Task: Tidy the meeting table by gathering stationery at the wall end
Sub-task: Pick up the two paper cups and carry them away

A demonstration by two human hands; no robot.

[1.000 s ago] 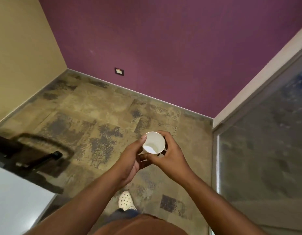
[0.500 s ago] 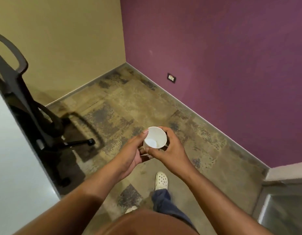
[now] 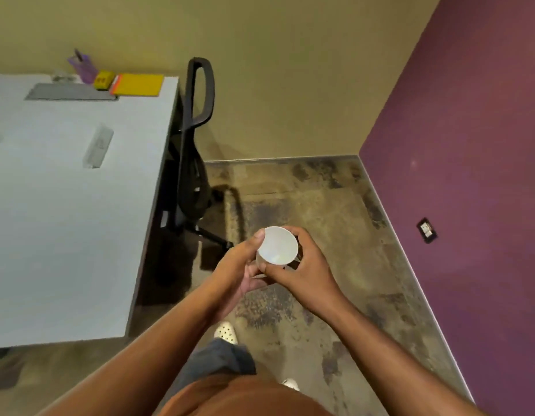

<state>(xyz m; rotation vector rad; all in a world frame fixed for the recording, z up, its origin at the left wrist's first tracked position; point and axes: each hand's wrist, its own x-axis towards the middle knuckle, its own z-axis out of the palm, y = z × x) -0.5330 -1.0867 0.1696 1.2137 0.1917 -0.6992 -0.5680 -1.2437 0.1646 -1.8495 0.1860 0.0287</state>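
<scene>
I hold a white paper cup (image 3: 277, 245) over the carpet, to the right of the white meeting table (image 3: 62, 241). My left hand (image 3: 237, 269) grips its left side and my right hand (image 3: 305, 271) wraps its right side. At the table's wall end lie a yellow notebook (image 3: 138, 84), a small yellow box (image 3: 103, 80), a purple pen holder (image 3: 83, 66) and a grey flat pad (image 3: 69, 93). A clear rectangular item (image 3: 98, 146) lies further down the table.
A black office chair (image 3: 190, 151) stands tucked at the table's right edge. The beige wall is ahead and the purple wall with a socket (image 3: 427, 230) is on the right. Patterned carpet (image 3: 314, 199) lies between chair and purple wall.
My view has swung left, from the purple wall and floor corner to the table and its wall end. Both hands keep the same hold on the cup.
</scene>
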